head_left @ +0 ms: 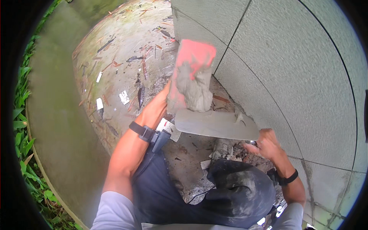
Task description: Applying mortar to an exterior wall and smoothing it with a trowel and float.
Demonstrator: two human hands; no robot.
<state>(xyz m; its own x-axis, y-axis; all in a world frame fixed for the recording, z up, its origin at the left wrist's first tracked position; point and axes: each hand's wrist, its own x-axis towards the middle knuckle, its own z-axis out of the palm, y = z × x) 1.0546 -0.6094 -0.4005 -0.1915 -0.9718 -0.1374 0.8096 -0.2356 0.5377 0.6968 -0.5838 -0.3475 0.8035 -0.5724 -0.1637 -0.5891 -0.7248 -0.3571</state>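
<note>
My left hand (167,96) holds up a red mortar board (196,48), a flat rectangular one smeared with grey. Most of that hand and its fingers are hidden behind the board. A wet heap of grey mortar (196,92) sits on the board's middle and near end. In my right hand (267,144), fingers closed, is a steel plastering trowel (214,124). Its long blade lies crosswise at the board's near edge, just below the mortar; whether they touch I cannot tell. A small dab of mortar clings to the blade's right part.
A tall wall of pale tiles (291,69) with dark joints rises close on the right. Dead leaves and white scraps (124,97) litter the concrete floor (126,38). My bent knee (241,188) is below the trowel. Green plants (23,145) line the far left edge.
</note>
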